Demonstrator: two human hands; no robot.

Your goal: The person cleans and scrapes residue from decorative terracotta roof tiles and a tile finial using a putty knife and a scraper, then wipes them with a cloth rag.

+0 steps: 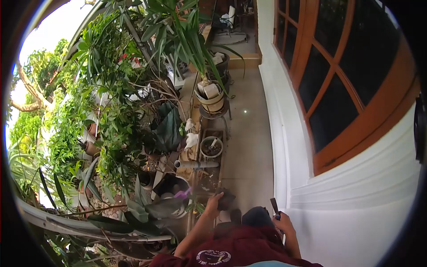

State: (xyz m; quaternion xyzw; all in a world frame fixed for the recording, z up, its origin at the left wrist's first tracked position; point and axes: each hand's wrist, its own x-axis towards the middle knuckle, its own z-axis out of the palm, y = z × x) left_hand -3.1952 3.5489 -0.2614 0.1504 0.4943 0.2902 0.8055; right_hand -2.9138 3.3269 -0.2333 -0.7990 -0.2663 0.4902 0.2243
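Note:
My left hand [212, 207] is closed at the edge of a dark, rounded thing [227, 200] whose kind I cannot make out. It is held in front of my body, above the walkway. My right hand [283, 223], nearer the white wall, grips a small hand tool with a dark handle and a narrow, flat blade [274, 205] pointing up and away from me. The blade is too small to tell whether it is a knife or a scraper. Left of my left hand stand a bucket with a purple patch [182, 193] and some broad leaves.
A tiled walkway [247, 142] runs ahead between the planted bed and a white wall [296, 187] with wood-framed windows [338, 73]. Along its left side are a grey pipe [198, 164], a soil-filled pot [211, 147] and a potted plant on a stand [211, 103].

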